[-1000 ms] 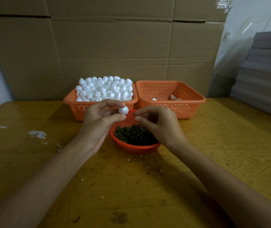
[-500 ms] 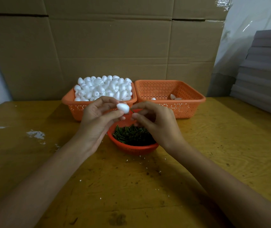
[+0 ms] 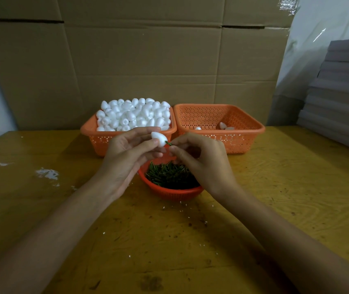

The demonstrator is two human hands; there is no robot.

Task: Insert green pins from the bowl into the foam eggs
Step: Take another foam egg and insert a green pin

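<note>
Closer than before, our right hand [image 3: 201,164] pinches a pin [image 3: 167,143] whose tip touches the egg [image 3: 158,138]; our left hand [image 3: 126,158] pinches the egg between thumb and fingers, just above the bowl [image 3: 169,193] of pins [image 3: 169,175].

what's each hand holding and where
Left hand grips a foam egg by its sides; right hand pinches a green pin by its outer end.
</note>
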